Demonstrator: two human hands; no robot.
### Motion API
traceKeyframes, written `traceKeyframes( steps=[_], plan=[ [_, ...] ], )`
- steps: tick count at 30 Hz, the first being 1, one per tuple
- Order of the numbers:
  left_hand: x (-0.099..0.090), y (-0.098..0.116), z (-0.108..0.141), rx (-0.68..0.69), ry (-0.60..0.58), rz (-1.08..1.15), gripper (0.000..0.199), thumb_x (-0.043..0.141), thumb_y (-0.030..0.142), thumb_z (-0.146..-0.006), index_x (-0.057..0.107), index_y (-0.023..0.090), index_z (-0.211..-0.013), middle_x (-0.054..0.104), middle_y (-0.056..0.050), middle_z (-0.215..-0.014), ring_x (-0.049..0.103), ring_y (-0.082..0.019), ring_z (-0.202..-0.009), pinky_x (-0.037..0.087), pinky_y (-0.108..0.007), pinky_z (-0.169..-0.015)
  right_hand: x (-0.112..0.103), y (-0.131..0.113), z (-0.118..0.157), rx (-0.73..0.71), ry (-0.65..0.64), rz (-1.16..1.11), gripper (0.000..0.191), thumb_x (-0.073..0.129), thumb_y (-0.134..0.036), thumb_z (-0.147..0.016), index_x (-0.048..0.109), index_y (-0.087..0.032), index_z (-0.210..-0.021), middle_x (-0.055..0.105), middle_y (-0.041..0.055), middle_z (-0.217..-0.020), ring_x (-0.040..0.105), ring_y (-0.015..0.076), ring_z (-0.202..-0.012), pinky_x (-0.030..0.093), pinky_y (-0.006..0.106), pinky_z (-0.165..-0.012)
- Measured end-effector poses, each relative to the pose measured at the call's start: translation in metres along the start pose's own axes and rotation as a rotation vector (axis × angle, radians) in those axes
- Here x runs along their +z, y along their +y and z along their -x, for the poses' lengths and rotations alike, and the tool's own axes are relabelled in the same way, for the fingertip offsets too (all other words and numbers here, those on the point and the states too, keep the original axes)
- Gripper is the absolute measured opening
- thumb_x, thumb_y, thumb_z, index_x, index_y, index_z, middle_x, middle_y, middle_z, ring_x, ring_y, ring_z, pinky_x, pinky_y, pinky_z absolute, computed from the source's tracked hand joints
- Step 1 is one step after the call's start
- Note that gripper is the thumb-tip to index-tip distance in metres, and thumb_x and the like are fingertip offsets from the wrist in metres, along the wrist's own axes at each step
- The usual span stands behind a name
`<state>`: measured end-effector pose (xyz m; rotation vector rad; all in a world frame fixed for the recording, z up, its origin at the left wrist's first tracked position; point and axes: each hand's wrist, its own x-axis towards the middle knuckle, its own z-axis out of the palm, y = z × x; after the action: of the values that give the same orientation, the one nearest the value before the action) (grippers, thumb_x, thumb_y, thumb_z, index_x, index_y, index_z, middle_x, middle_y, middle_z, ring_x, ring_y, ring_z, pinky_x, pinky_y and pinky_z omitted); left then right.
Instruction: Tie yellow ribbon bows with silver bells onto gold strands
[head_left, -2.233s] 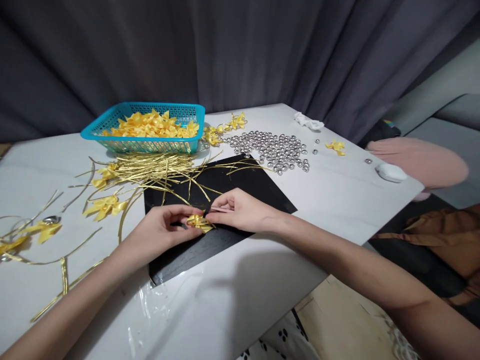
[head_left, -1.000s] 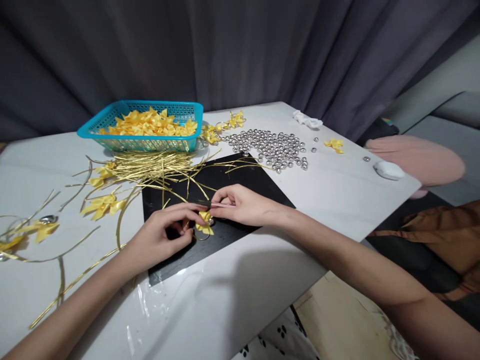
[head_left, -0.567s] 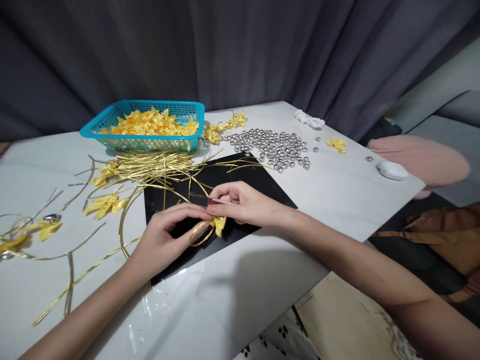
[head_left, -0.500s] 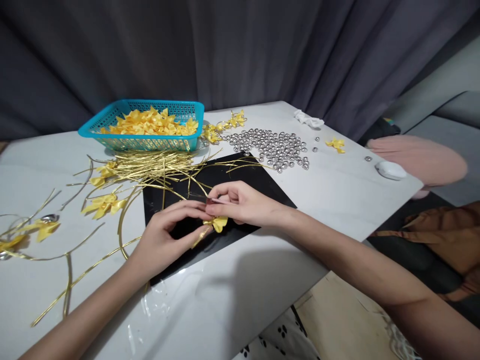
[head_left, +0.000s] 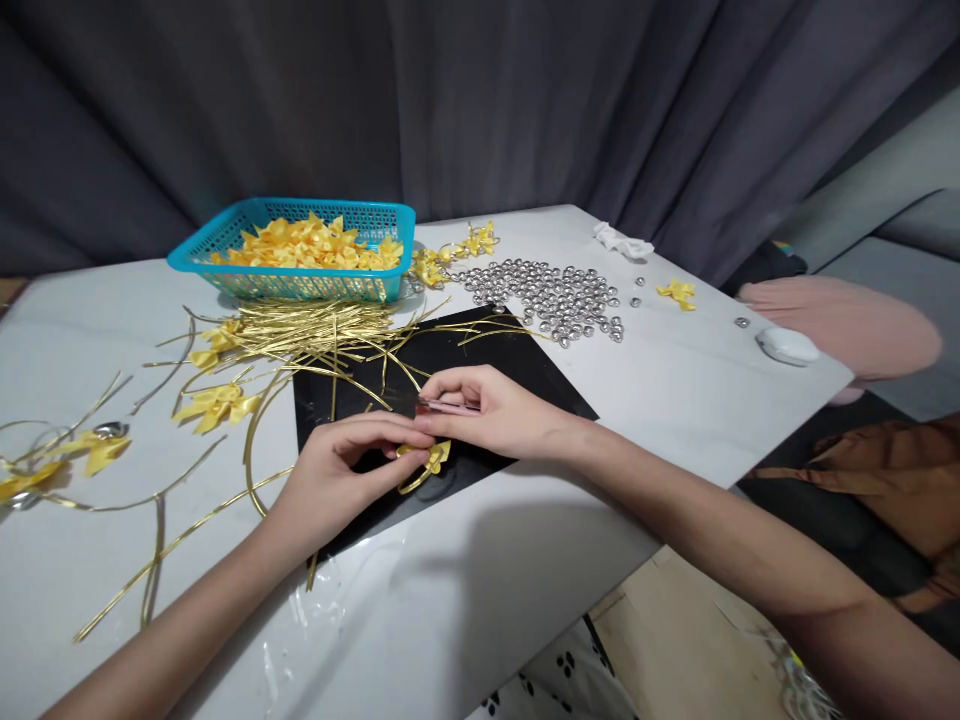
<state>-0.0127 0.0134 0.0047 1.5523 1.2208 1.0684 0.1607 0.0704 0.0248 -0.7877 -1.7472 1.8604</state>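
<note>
My left hand (head_left: 341,465) pinches a small yellow ribbon flower (head_left: 438,458) over a black mat (head_left: 536,385). A gold wire (head_left: 411,489) curves out below the flower, near my left fingertips. Closed around a slim pinkish tool, like a pair of tweezers (head_left: 456,408), my right hand (head_left: 499,408) meets the left fingertips just above the flower. The tool's tip is too small to make out. Gold wire stems (head_left: 307,330) lie in a pile behind my hands, some reaching onto the mat.
A blue basket (head_left: 292,270) holds many yellow flowers. Silver beads (head_left: 551,295) spread over the white table (head_left: 645,380). Finished-looking flower strands (head_left: 90,455) lie at the left, loose yellow flowers (head_left: 217,407) nearby. A white mouse-like object (head_left: 787,346) sits by the right edge.
My left thumb has shifted on the flower, and the gold wire below it now shows as a curve. More of the pinkish tool shows in my right hand. The view has shifted slightly.
</note>
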Motion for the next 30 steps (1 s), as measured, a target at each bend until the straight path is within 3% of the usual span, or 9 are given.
traceKeyframes(
  steps=[5, 11, 16, 21, 30],
  plan=[
    [-0.002, 0.002, -0.001, -0.069, 0.048, -0.014, 0.012, 0.074, 0.025, -0.066, 0.072, 0.020, -0.077, 0.072, -0.003, -0.083, 0.064, -0.014, -0.067, 0.052, -0.024, -0.060, -0.015, -0.015, 0.009, -0.041, 0.050, 0.227, 0.034, 0.069, -0.043, -0.074, 0.050, -0.015, -0.070, 0.037, -0.0082, -0.056, 0.028, 0.0036, -0.050, 0.019, 0.020, -0.046],
    [-0.002, -0.001, -0.004, -0.103, 0.005, -0.147, 0.020, 0.073, 0.029, -0.066, 0.070, 0.020, -0.084, 0.071, -0.004, -0.087, 0.064, -0.017, -0.076, 0.053, -0.030, -0.070, -0.034, -0.032, 0.022, 0.146, -0.148, 0.608, 0.046, 0.062, -0.054, -0.078, 0.049, -0.014, -0.060, 0.029, -0.0075, -0.051, 0.022, 0.0043, -0.048, 0.016, 0.022, -0.043],
    [-0.001, -0.004, -0.001, -0.019, -0.033, -0.229, 0.022, 0.066, 0.027, -0.072, 0.069, 0.020, -0.092, 0.069, -0.006, -0.097, 0.065, -0.019, -0.086, 0.054, -0.031, -0.074, -0.037, -0.028, 0.020, 0.233, -0.173, 0.670, 0.049, 0.058, -0.062, -0.076, 0.048, -0.016, -0.064, 0.030, -0.0070, -0.055, 0.023, 0.0052, -0.050, 0.016, 0.021, -0.044],
    [0.000, -0.006, 0.000, 0.112, -0.019, -0.302, 0.016, 0.060, 0.023, -0.078, 0.068, 0.020, -0.092, 0.069, -0.006, -0.096, 0.064, -0.019, -0.088, 0.055, -0.031, -0.074, -0.040, -0.022, 0.018, 0.192, -0.167, 0.700, 0.046, 0.056, -0.059, -0.079, 0.046, -0.016, -0.064, 0.030, -0.0067, -0.057, 0.023, 0.0059, -0.052, 0.019, 0.022, -0.045],
    [0.000, -0.006, -0.001, 0.081, 0.008, -0.280, 0.021, 0.063, 0.026, -0.077, 0.068, 0.020, -0.096, 0.067, -0.008, -0.101, 0.065, -0.019, -0.088, 0.056, -0.031, -0.073, -0.027, -0.018, 0.014, 0.265, -0.125, 0.716, 0.052, 0.055, -0.063, -0.077, 0.036, -0.018, -0.059, 0.027, -0.0067, -0.056, 0.021, 0.0062, -0.052, 0.017, 0.023, -0.046]
  ],
)
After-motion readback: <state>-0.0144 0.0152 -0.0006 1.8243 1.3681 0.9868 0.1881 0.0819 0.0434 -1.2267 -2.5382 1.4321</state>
